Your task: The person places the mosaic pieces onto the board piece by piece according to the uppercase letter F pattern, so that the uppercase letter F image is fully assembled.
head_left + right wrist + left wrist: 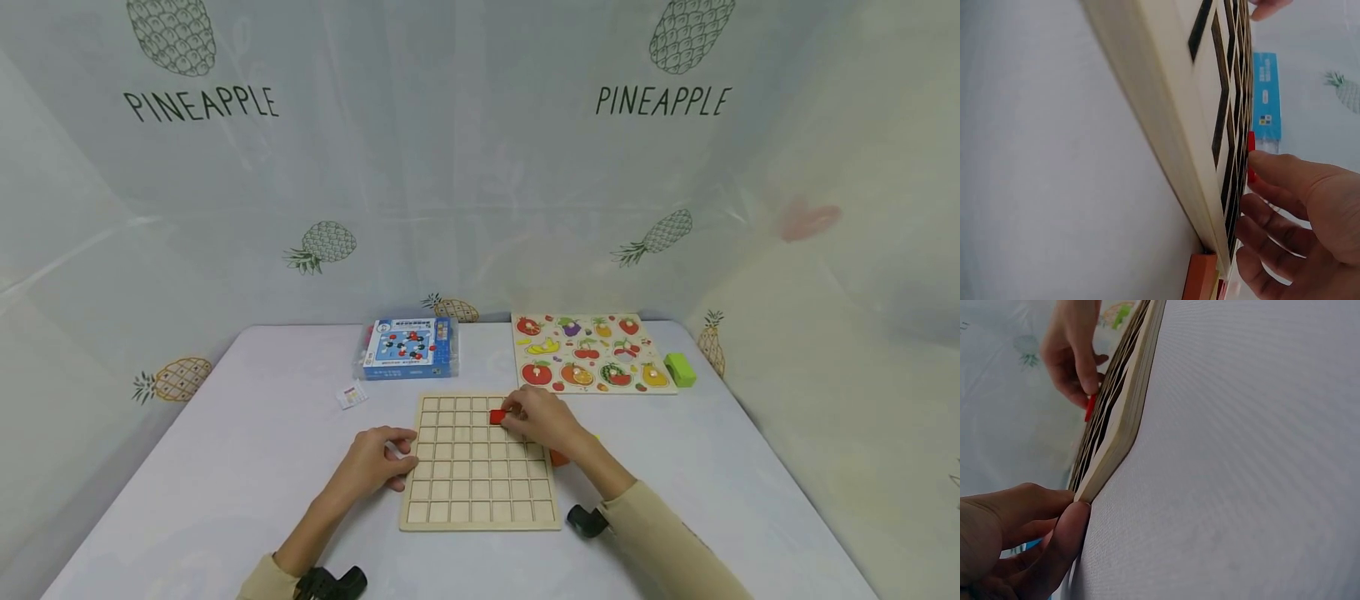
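A wooden grid board (480, 467) lies flat on the table. A red square piece (497, 417) is at one of its upper cells; the right hand (543, 418) pinches it between thumb and fingertips. In the right wrist view the red piece (1251, 145) stands slightly proud of the grid, with the thumb of the right hand (1310, 219) against it. At the board's left edge is the left hand (373, 461); the left wrist view shows thumb and index finger of the left hand (1022, 540) gripping the board's rim (1113, 450).
Behind the board stand a blue box (405, 348) and a fruit puzzle board (588, 354), with a green block (680, 369) at its right. A small white packet (352, 395) lies left of the board. An orange block (559, 458) is partly under the right forearm.
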Tool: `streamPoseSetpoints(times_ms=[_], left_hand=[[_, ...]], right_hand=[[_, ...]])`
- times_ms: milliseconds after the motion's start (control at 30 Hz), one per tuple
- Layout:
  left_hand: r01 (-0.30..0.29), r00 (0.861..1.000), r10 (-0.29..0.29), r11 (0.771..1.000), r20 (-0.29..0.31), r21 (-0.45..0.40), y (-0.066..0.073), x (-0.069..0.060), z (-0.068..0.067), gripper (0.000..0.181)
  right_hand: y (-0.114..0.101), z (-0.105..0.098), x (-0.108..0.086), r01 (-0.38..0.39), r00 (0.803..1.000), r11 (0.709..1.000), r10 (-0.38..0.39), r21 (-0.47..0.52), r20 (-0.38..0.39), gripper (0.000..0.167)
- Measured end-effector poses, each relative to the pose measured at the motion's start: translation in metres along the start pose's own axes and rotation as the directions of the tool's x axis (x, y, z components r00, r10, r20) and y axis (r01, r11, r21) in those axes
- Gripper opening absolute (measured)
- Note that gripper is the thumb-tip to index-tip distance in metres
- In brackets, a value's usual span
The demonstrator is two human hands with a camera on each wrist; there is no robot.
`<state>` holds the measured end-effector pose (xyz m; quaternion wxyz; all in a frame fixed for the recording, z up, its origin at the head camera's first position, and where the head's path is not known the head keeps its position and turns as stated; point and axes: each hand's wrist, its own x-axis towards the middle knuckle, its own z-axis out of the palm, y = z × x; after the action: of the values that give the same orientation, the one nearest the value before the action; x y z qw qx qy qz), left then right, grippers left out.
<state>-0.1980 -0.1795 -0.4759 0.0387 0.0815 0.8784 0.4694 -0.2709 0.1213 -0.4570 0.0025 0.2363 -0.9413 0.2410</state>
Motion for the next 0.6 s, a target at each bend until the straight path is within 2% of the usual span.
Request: streamPoseSetpoints(times_ms=[600], left_hand=[[-0.013, 1.000, 0.013, 1.000, -0.006, -0.003, -0.0018, -0.0009, 0.0008, 0.038]], right_hand=[[0.0021, 0.0044, 0.0023, -0.003, 1.000, 1.000, 0.003, -0.030, 0.012, 0.022]])
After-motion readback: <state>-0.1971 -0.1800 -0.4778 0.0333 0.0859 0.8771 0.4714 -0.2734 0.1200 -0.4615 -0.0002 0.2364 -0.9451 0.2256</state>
